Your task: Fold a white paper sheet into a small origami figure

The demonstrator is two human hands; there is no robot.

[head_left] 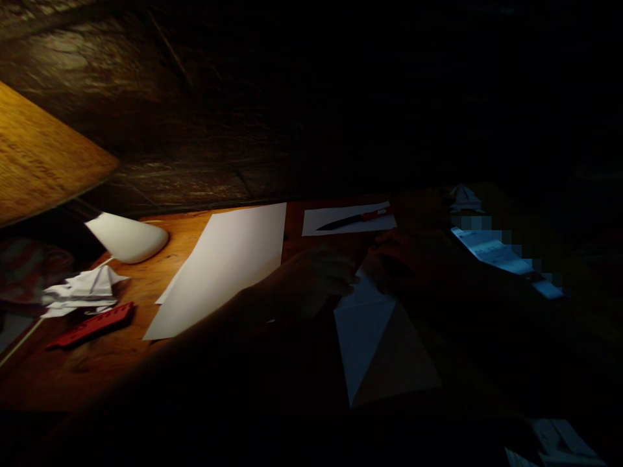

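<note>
A partly folded sheet of paper (pixel 366 324) lies in front of me, with creases and a diagonal fold edge across it. At its upper left edge, my left hand (pixel 324 277) has its fingers bent together on the paper. My right hand (pixel 393 256) is closed at the paper's top corner, deep in shadow, so its single fingers are hard to make out. Beyond both hands lies a knife (pixel 353 220) with a dark blade and a red and black handle, resting on a small piece of white paper (pixel 309 222).
Blank white sheets (pixel 233 259) lie left of my hands. Farther left are a lit lamp's white base (pixel 131 239), a crumpled folded paper (pixel 87 290) and a red cutter-like object (pixel 92 326). A glowing phone screen (pixel 496 253) and another folded paper (pixel 464 198) are at right.
</note>
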